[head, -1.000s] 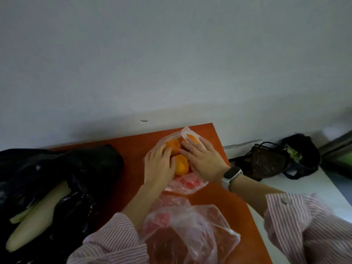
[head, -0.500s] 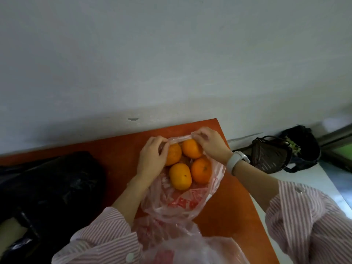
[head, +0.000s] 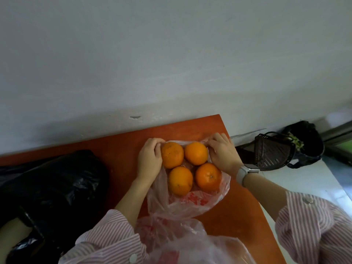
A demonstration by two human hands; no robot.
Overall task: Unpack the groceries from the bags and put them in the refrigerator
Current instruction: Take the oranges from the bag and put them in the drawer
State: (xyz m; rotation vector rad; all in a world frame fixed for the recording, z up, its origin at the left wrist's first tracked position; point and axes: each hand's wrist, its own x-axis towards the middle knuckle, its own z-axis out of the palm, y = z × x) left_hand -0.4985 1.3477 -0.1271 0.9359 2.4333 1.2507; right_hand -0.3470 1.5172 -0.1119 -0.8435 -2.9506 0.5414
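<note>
Several oranges point(head: 196, 153) lie in a thin clear plastic bag with red print point(head: 190, 203) on the orange-brown table point(head: 122, 149). My left hand point(head: 150, 161) pinches the bag's rim at its far left, beside one orange. My right hand point(head: 222, 153), with a white watch at the wrist, pinches the rim at the far right. The bag's mouth is spread wide between both hands. A second clear bag with red print point(head: 190, 242) lies nearer to me, its contents hidden.
A large black plastic bag point(head: 51, 187) fills the table's left side, with a pale long vegetable point(head: 11, 233) showing at its lower edge. Right of the table, on a white surface point(head: 297, 180), stand a dark mesh basket point(head: 274, 153) and a black bag with greens point(head: 302, 141). A grey wall rises behind.
Both hands have pulled the bag's rim apart and back, baring the oranges. The view has shifted, so the black bag and the vegetable sit lower left.
</note>
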